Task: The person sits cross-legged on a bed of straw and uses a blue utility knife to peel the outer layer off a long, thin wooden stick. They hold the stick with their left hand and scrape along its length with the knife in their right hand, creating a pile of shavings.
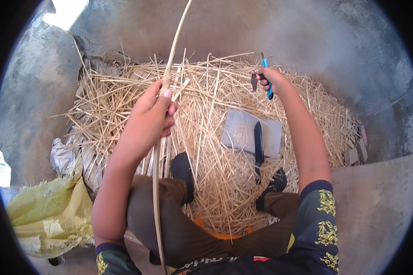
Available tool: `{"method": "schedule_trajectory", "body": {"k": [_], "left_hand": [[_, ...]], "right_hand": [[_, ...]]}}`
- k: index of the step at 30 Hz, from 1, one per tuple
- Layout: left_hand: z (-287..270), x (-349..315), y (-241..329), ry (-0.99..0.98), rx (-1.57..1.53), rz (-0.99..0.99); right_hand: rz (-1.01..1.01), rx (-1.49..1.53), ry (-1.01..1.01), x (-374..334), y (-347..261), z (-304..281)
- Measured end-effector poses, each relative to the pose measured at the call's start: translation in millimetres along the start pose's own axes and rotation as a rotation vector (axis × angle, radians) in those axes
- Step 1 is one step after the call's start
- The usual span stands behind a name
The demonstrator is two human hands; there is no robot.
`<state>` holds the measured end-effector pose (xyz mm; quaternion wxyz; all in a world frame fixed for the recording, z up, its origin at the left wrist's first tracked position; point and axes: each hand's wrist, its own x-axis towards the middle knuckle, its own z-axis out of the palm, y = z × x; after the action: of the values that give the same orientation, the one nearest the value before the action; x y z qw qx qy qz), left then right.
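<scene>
Centrally, the left hand [157, 110] is clamped around a long pale cane strip [170, 59], which rises toward the upper middle of the frame and runs down past the knee to the lower edge. At upper right, the right hand [270, 79] is closed on blue-handled pliers [267, 78]. Between the two forearms, a grey flat slab [243, 130] lies on the straw pile [206, 91], with a dark knife [259, 146] resting across it. A yellow-green sack [50, 211] sits at lower left.

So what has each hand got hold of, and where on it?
Left hand pinches a long cane strip partway along its length. Right hand holds blue-handled pliers by the handles.
</scene>
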<state>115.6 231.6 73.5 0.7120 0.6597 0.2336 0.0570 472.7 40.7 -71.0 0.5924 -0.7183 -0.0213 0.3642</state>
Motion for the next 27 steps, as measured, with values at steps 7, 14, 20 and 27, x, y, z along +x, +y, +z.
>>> {"method": "schedule_trajectory", "body": {"k": [7, 14, 20, 27], "left_hand": [[16, 21, 7, 0.143, 0.013, 0.073], [36, 46, 6, 0.108, -0.08, 0.065], [50, 56, 2, 0.131, -0.05, 0.085], [49, 55, 4, 0.121, -0.056, 0.096]], "right_hand": [[-0.221, 0.184, 0.089, 109, 37, 1], [0.089, 0.039, 0.224, 170, 178, -10], [0.238, -0.027, 0.189, 174, 189, -6], [-0.019, -0.868, 0.619, 127, 151, 18]]}}
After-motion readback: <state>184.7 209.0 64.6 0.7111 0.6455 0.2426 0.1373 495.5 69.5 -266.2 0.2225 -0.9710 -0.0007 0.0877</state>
